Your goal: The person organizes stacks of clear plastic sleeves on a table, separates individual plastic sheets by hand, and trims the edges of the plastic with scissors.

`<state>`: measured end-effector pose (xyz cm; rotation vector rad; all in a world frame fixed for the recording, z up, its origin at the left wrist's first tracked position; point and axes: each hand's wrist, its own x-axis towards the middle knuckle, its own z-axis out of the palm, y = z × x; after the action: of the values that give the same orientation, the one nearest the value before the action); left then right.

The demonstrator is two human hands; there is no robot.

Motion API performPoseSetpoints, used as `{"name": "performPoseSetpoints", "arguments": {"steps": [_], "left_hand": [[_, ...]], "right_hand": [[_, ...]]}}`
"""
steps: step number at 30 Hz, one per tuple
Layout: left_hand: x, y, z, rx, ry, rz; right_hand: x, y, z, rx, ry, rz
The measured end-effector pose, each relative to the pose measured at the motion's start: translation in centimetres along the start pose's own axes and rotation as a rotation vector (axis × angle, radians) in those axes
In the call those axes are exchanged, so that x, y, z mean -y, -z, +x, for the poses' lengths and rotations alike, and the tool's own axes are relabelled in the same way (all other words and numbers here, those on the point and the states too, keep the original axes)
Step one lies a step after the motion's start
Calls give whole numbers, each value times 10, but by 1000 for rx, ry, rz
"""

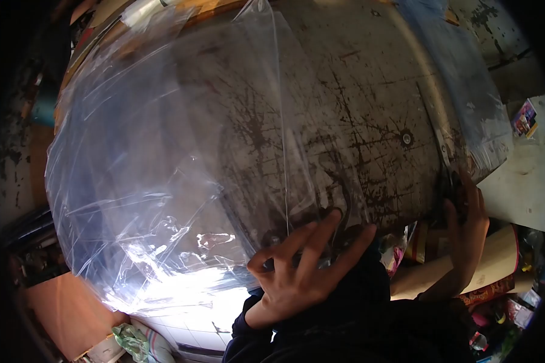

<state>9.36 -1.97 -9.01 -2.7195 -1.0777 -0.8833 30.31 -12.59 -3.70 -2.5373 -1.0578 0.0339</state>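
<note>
A large clear plastic sheet point(145, 163) lies in wrinkled layers over the left half of a scratched, stained work surface point(369, 91). My left hand point(303, 266) rests at the near edge, fingers spread on the plastic's near right part. At the right edge of the surface, my right hand point(469, 218) is wrapped round the dark handles of a pair of scissors point(445, 151). The long blades point away from me, nearly closed, on the surface. The handles are partly hidden by the fingers.
More clear plastic point(466, 85) hangs over the far right side. A pale board with a colourful sticker point(525, 118) stands beyond it. An orange-brown panel point(72, 311) and a green bag point(130, 342) are at the lower left. Rolled material point(490, 260) lies at the lower right.
</note>
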Motion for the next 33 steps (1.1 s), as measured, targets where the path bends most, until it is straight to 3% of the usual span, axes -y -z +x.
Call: {"name": "performPoseSetpoints", "arguments": {"steps": [8,11,14,17,18,28,32,33], "left_hand": [[-8,10,3,141,-36,-56],[-15,14,4,171,-53,-72],[-20,14,3,155,-61,-72],[-22,15,2,177,-49,-87],[-22,16,3,172,-50,-80],[-21,22,5,234,-68,-90],[-20,16,0,177,-81,-111],[-20,15,0,181,-82,-115]], "right_hand": [[-19,12,-15,175,-147,277],[-32,7,-28,195,-60,427],[-21,-6,-39,311,-72,1002],[-5,-7,-46,402,-239,999],[-9,-16,-49,401,-280,1157],[-14,-22,-47,497,-222,1308],[-5,-22,-53,563,-385,1351],[-5,-25,-54,604,-337,1404]]}}
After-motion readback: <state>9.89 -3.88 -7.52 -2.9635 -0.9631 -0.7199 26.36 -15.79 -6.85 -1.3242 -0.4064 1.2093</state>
